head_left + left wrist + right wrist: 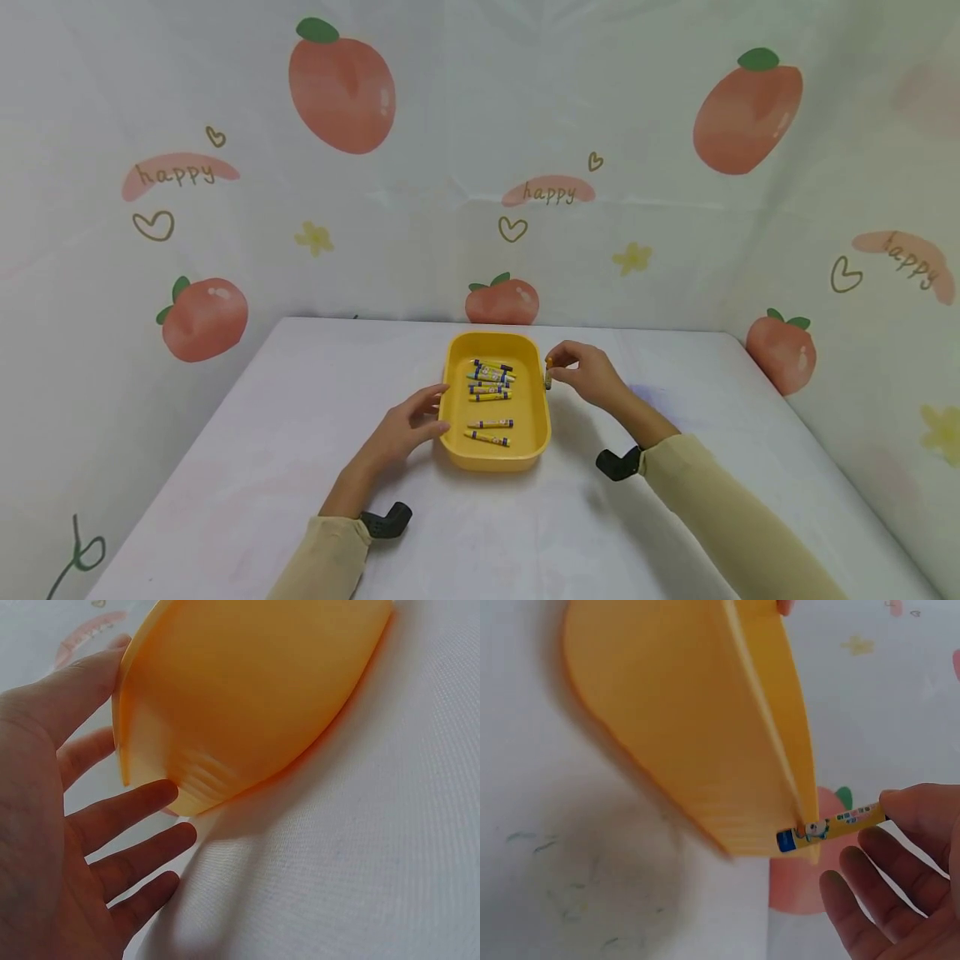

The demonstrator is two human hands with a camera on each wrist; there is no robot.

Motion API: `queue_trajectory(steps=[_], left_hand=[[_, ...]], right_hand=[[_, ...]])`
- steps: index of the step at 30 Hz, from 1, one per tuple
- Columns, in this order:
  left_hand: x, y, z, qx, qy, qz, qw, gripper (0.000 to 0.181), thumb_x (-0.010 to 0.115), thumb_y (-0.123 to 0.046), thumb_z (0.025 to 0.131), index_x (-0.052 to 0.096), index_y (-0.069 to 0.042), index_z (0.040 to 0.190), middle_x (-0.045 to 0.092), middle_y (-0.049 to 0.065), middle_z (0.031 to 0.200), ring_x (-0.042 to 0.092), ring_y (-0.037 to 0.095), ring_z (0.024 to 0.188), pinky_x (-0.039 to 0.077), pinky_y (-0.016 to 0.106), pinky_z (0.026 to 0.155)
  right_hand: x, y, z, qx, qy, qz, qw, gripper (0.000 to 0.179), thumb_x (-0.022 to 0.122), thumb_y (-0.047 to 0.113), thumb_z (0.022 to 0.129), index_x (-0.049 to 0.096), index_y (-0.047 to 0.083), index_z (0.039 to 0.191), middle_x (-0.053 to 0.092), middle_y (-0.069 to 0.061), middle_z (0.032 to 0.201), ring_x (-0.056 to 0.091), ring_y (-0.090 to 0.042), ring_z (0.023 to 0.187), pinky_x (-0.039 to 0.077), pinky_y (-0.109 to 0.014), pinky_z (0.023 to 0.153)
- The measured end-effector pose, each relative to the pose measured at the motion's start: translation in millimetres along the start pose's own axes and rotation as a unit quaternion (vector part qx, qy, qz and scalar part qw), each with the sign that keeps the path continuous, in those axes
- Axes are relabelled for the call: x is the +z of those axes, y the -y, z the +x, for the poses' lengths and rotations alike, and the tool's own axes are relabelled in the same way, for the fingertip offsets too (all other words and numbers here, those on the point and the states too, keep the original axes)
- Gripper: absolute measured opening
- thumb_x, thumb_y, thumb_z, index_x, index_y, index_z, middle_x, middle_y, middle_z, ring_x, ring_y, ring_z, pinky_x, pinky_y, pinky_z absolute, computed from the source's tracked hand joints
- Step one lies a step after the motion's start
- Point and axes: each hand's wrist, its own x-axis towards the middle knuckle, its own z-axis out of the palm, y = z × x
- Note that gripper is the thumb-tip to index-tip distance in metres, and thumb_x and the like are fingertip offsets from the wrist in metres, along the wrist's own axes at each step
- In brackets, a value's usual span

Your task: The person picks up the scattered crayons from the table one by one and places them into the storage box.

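Observation:
A yellow plastic tray [532, 446] stands in the middle of the white table, with several crayons [491, 397] lying loose inside it. My left hand [405, 429] rests against the tray's left side. In the left wrist view its thumb and forefinger [88, 754] touch the rim, while the other fingers spread loosely along the outer wall. Between thumb and fingertips my right hand [588, 375] pinches one crayon [829, 826], just outside the tray's right rim. That crayon has a yellow printed wrapper and a dark blue band at its far end.
A white cloth backdrop [450, 117] printed with fruit, hearts and "happy" rises behind the table [315, 375]. Faint bluish smudges mark the table cloth near the right hand. Each wrist carries a black camera mount [618, 464].

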Motion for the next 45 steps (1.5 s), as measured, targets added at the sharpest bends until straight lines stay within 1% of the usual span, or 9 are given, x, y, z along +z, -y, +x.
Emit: queue_trajectory(steps=[3,9,13,17,21,28,36,40,45], left_hand=[[-0.6,0.3,-0.5,-0.001,-0.001,0.001,1.0,0.06,0.071,-0.033,0.088,0.047,-0.033,0.143,0.058,0.003,0.131,0.055,0.022,0.117,0.041,0.05,0.103],[-1.2,0.8,-0.2,0.004,0.002,-0.005,1.0,0.06,0.071,-0.035,0.088,0.047,-0.033,0.143,0.058,0.002,0.131,0.055,0.022,0.117,0.04,0.051,0.103],[-1.3,0.4,-0.5,0.005,0.003,-0.005,1.0,0.06,0.071,-0.034,0.088,0.047,-0.034,0.143,0.058,0.002,0.131,0.055,0.022,0.117,0.04,0.051,0.103],[-1.5,-0.9,-0.8,-0.004,0.002,-0.006,1.0,0.06,0.072,-0.034,0.087,0.047,-0.036,0.142,0.058,0.0,0.13,0.055,0.021,0.116,0.041,0.049,0.103],[-1.4,0.2,0.1,0.003,0.004,-0.004,1.0,0.06,0.071,-0.034,0.088,0.047,-0.035,0.143,0.058,0.001,0.131,0.055,0.021,0.116,0.041,0.049,0.103],[-2.1,2.6,-0.1,0.013,0.008,-0.005,0.9999,0.06,0.071,-0.034,0.089,0.046,-0.033,0.144,0.058,0.003,0.13,0.056,0.021,0.115,0.042,0.049,0.102],[-2.4,3.4,-0.5,0.021,0.011,-0.008,0.9997,0.06,0.07,-0.034,0.089,0.046,-0.031,0.144,0.058,0.004,0.13,0.056,0.022,0.116,0.043,0.049,0.101],[-2.2,2.6,-0.6,0.022,0.011,-0.006,0.9997,0.06,0.07,-0.034,0.09,0.046,-0.031,0.144,0.058,0.003,0.131,0.056,0.022,0.117,0.042,0.05,0.101],[-1.9,3.4,-0.4,0.019,0.012,-0.007,0.9997,0.06,0.07,-0.034,0.089,0.046,-0.031,0.144,0.058,0.003,0.131,0.056,0.022,0.116,0.043,0.05,0.101]], right_hand=[[2.5,7.1,6.1,0.002,0.002,0.012,0.9999,0.012,0.068,0.005,0.088,0.067,0.004,0.1,0.068,-0.005,0.093,0.064,-0.026,0.093,0.055,-0.042,0.081],[9.9,18.6,16.0,0.011,0.021,0.071,0.9972,0.014,0.067,0.003,0.089,0.065,0.0,0.103,0.068,-0.009,0.097,0.065,-0.025,0.092,0.055,-0.038,0.083],[15.2,22.8,22.0,0.007,0.034,0.078,0.9963,0.017,0.068,0.003,0.089,0.065,-0.001,0.105,0.067,-0.01,0.098,0.065,-0.024,0.091,0.055,-0.037,0.084],[21.6,20.6,29.7,0.004,0.06,0.071,0.9957,0.02,0.067,0.005,0.09,0.065,-0.002,0.108,0.067,-0.008,0.097,0.064,-0.022,0.086,0.056,-0.033,0.078],[28.0,22.6,35.3,0.014,0.093,0.053,0.9942,0.021,0.068,0.009,0.09,0.066,0.0,0.109,0.066,-0.006,0.093,0.061,-0.021,0.082,0.056,-0.03,0.073],[37.3,31.7,41.7,0.019,0.165,0.025,0.9859,0.02,0.069,0.008,0.09,0.066,0.002,0.108,0.065,-0.004,0.09,0.06,-0.022,0.08,0.054,-0.028,0.07],[46.5,37.8,49.1,0.002,0.19,-0.015,0.9817,0.015,0.069,0.01,0.09,0.068,0.007,0.105,0.065,-0.001,0.089,0.058,-0.016,0.078,0.053,-0.027,0.071],[49.8,40.5,51.8,-0.019,0.202,-0.023,0.9789,0.015,0.07,0.007,0.089,0.069,0.005,0.104,0.065,0.0,0.086,0.057,-0.016,0.077,0.052,-0.027,0.07],[53.4,41.8,53.4,-0.019,0.219,-0.028,0.9752,0.015,0.07,0.005,0.088,0.071,0.004,0.104,0.065,0.0,0.083,0.057,-0.016,0.076,0.052,-0.025,0.068]])
